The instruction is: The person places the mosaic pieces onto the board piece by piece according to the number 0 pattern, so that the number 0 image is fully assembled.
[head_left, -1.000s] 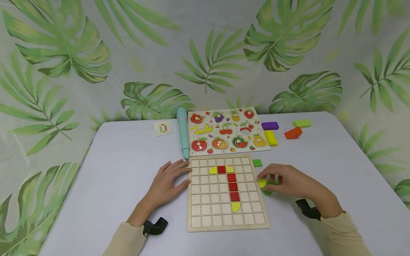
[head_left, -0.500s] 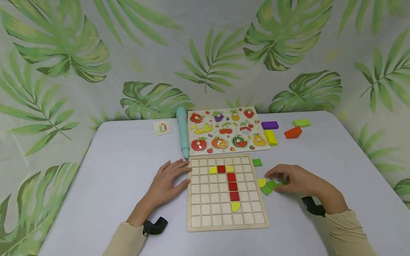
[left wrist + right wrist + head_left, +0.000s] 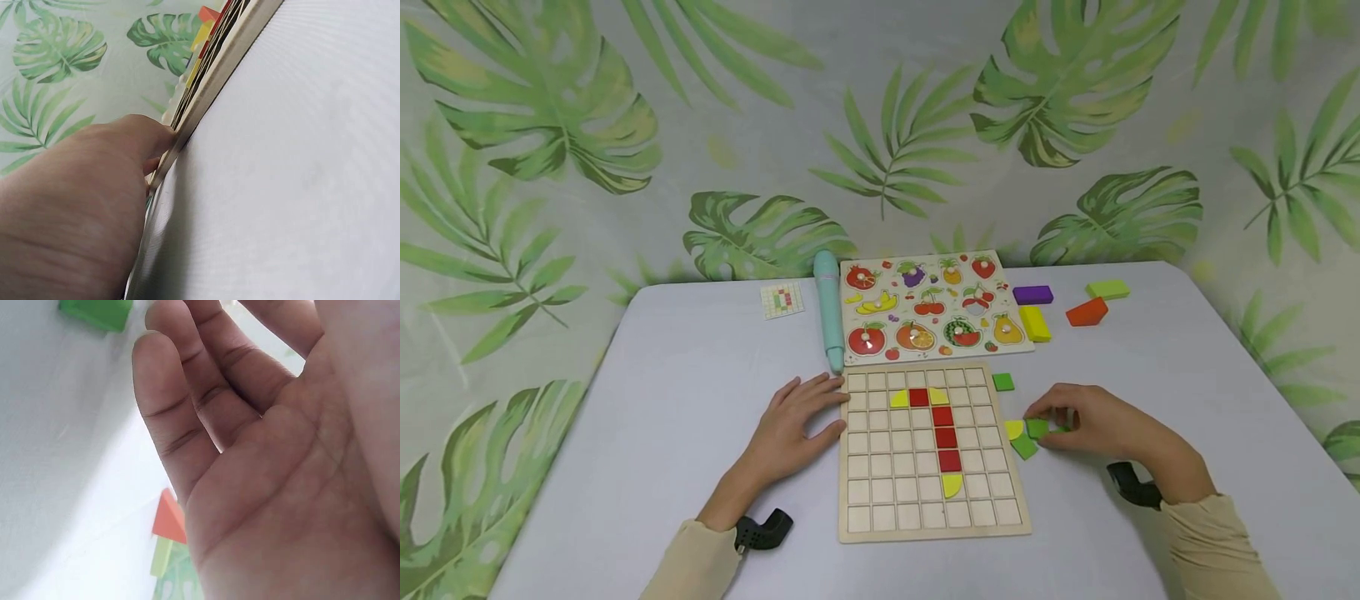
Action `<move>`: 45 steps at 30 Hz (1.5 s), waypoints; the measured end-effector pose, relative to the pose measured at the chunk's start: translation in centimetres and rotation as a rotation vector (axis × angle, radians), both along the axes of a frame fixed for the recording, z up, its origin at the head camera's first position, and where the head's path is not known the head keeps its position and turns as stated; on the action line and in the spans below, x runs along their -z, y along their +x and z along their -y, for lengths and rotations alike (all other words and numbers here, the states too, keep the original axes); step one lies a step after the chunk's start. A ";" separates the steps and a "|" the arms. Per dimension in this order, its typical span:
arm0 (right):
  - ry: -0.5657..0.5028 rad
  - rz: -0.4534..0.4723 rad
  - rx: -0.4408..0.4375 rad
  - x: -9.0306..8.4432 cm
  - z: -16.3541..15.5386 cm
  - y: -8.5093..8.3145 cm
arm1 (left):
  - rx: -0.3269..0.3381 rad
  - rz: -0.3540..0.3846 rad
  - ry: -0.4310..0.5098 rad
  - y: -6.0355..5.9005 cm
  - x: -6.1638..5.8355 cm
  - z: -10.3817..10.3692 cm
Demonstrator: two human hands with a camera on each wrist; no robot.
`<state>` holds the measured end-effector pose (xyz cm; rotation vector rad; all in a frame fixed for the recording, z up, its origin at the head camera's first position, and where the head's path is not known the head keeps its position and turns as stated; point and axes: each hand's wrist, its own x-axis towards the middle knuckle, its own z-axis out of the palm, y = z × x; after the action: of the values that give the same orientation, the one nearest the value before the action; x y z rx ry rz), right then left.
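A wooden grid board lies in front of me with a column of red squares and yellow half-circles set in it. My left hand rests flat on the table, its straight fingers against the board's left edge. My right hand is just right of the board, fingers curled down, and pinches a small green square. Beside it lie a yellow half-circle and another green piece. The right wrist view shows mostly my palm and one green piece.
A loose green square sits by the board's top right corner. Behind it are a fruit puzzle, a teal pen and a small pattern card. Purple, yellow, orange and light green blocks lie at the back right.
My right hand slid rightward off the yellow half-circle, uncovering the green pieces, and settled on the green square. The left hand and the board have not moved.
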<state>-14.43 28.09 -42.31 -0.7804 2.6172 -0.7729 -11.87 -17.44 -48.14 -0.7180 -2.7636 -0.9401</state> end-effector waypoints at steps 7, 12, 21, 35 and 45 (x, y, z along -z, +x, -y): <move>0.022 -0.036 0.022 -0.4 1.2 0.4 | -0.003 0.005 -0.005 0.0 0.0 0.0; -0.008 -0.058 -0.007 -0.4 2.7 0.7 | -0.003 0.005 -0.006 0.0 0.0 0.0; -0.083 -0.124 -0.052 -0.4 6.2 2.0 | -0.005 0.007 -0.009 0.0 0.0 0.0; -0.197 -0.271 -0.206 1.1 10.6 4.3 | -0.011 0.012 -0.016 0.0 0.0 -0.1; -0.033 -0.255 -0.249 1.3 11.8 5.2 | -0.006 -0.001 -0.017 -0.2 0.2 0.1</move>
<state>-9.23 16.26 -43.59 -1.2609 2.6542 -0.6856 -12.03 -17.50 -48.29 -0.7123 -2.7745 -0.9159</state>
